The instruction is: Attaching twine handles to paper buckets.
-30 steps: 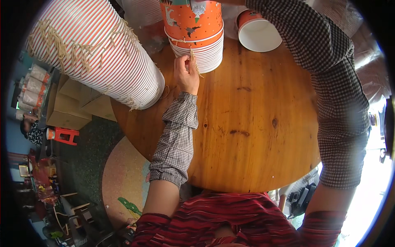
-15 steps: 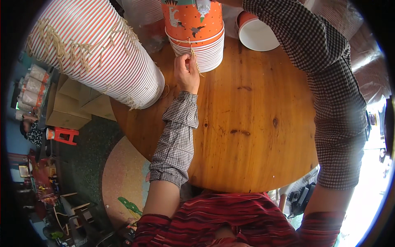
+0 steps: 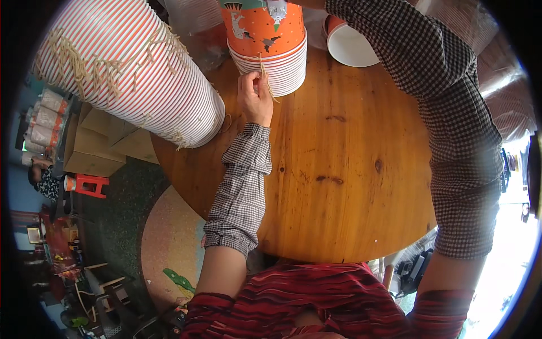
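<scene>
A stack of nested paper tubs [image 3: 288, 76] with white rims stands at the far middle of the table. Its top tub [image 3: 248, 42] is orange, printed with dark and pale figures. My left hand [image 3: 256, 100] is at the stack's near left side, thumb and fingers pinched on a strand of tan string [image 3: 262, 63] that runs up to the rims; a loose end hangs beside the fingers. My right hand [image 3: 309, 3] is at the top edge of the view, by the upper part of the orange tub. Its fingers are out of sight.
A tall stack of white-rimmed tubs [image 3: 169, 85] leans at the left, with tan strings hanging from it. One tub [image 3: 353, 46] lies on its side at the far right of the wooden table [image 3: 339, 169]. Cardboard boxes [image 3: 93, 144] and a red stool [image 3: 91, 185] stand on the left.
My right sleeve and the upper part of the orange tub have shifted slightly left. My left hand keeps its pinch on the string.
</scene>
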The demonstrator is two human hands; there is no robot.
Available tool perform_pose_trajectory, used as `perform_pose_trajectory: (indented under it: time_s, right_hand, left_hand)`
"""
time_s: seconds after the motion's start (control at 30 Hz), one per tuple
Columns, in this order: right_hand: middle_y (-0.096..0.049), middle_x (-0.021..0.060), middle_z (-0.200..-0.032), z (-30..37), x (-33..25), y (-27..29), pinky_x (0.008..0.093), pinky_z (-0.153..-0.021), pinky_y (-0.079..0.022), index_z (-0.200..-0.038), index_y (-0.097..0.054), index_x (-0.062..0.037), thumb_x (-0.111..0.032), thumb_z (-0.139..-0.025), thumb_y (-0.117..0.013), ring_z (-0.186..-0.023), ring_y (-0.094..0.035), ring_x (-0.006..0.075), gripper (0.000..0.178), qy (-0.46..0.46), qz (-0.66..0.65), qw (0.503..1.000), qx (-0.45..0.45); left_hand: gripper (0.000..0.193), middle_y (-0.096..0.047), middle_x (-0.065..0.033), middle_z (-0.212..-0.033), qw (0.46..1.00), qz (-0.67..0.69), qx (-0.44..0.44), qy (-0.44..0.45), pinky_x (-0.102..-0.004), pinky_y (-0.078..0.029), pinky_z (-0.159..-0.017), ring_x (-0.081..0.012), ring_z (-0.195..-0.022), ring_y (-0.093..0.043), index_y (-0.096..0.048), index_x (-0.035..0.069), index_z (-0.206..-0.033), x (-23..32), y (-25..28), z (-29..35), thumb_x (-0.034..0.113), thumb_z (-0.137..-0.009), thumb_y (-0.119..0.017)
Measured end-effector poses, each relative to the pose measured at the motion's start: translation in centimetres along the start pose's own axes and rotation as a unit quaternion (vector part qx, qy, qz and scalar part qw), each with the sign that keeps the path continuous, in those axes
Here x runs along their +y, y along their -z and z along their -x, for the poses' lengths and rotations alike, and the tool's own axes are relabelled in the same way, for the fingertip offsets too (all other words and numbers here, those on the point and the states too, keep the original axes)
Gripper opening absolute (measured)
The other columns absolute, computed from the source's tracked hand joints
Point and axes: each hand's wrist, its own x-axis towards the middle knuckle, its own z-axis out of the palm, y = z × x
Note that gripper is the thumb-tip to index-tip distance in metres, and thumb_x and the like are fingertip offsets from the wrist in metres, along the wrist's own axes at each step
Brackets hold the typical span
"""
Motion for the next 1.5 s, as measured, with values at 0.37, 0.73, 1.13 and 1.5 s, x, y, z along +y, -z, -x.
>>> perform_pose_trajectory:
  time_s: [0.37, 0.73, 1.13, 1.5]
  right_hand:
    - [-0.065, 0.0204, -0.085, 0.3, -0.6, -0.4, 0.0408, -0.073, -0.051, -0.087, -0.064, 0.0030, -0.014, -0.082, -0.064, -0.083, -0.065, 0.0328, 0.017, -0.019, -0.022, 1.000, -0.009]
    - [-0.064, 0.0220, -0.089, 2.4, -0.4, -2.0, 0.0425, -0.073, -0.051, -0.099, -0.057, 0.0044, -0.011, -0.084, -0.061, -0.083, -0.064, 0.0359, 0.022, -0.028, -0.061, 0.997, 0.025]
    - [-0.065, 0.0132, -0.095, 26.4, -9.3, -13.8, 0.0290, -0.067, -0.053, -0.114, -0.057, -0.0031, -0.004, -0.087, -0.057, -0.082, -0.066, 0.0211, 0.027, -0.329, -0.451, 0.816, 0.148]
    - [-0.065, 0.0147, -0.091, 28.4, -9.9, -15.7, 0.0278, -0.066, -0.052, -0.105, -0.060, 0.0022, -0.005, -0.088, -0.057, -0.075, -0.067, 0.0190, 0.018, -0.350, -0.542, 0.758, 0.097]
  left_hand:
    - [0.014, -0.055, -0.0089, -0.086, 1.000, -0.003, -0.004, 0.004, -0.0330, -0.047, -0.064, -0.0215, -0.072, -0.055, -0.055, 0.001, -0.094, -0.1, 0.1, 0.0, 0.009, -0.086, -0.064]
    - [0.036, -0.044, -0.0119, -0.114, 0.995, 0.097, 0.016, 0.026, -0.0309, -0.045, -0.077, -0.0180, -0.088, -0.049, -0.047, 0.003, -0.125, 0.2, 0.7, -0.1, -0.003, -0.090, -0.044]
    - [0.016, -0.043, -0.0124, -0.119, 0.996, -0.003, 0.018, -0.089, -0.0352, -0.048, -0.082, -0.0245, -0.101, -0.052, -0.063, 0.005, -0.101, 1.5, 0.7, -1.2, 0.003, -0.085, -0.062]
    - [0.015, -0.057, -0.0131, -0.101, 0.997, -0.038, 0.012, -0.068, -0.0353, -0.047, -0.079, -0.0273, -0.094, -0.056, -0.056, -0.001, -0.101, -0.1, 2.1, -0.5, 0.002, -0.086, -0.059]
